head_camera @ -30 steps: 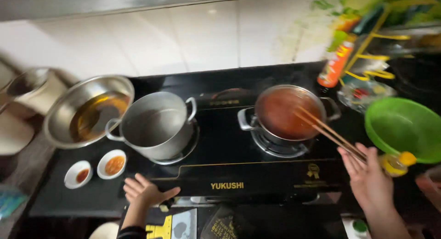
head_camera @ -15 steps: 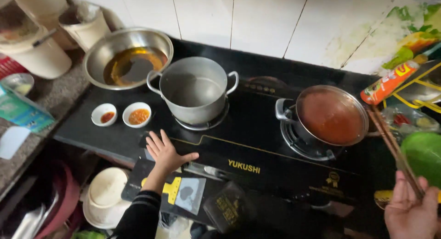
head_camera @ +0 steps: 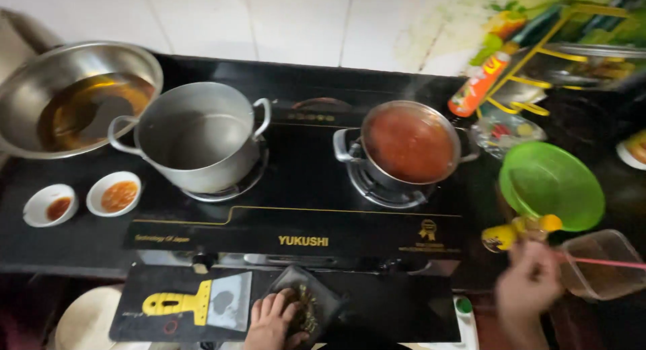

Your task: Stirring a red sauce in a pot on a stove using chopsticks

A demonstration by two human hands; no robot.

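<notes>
Black gas stove [head_camera: 296, 215] takes up most of the view, with the pot of red broth [head_camera: 409, 145] simmering up and left of the right hand [head_camera: 528, 289]. That hand looks pinched around pink chopsticks [head_camera: 605, 262], right by the small yellow bottle [head_camera: 515, 232], but it's blurred, so hard to tell. A careless swing could tip that bottle. Left hand [head_camera: 272, 320] lies flat, fingers spread, on a dark packet [head_camera: 306, 306]; its wrist is cut off.

black tabletop [head_camera: 40, 249] carries the gas stove [head_camera: 303, 208], two small sauce dishes [head_camera: 84, 200], a green bowl [head_camera: 552, 185], a clear tub [head_camera: 602, 264].
</notes>
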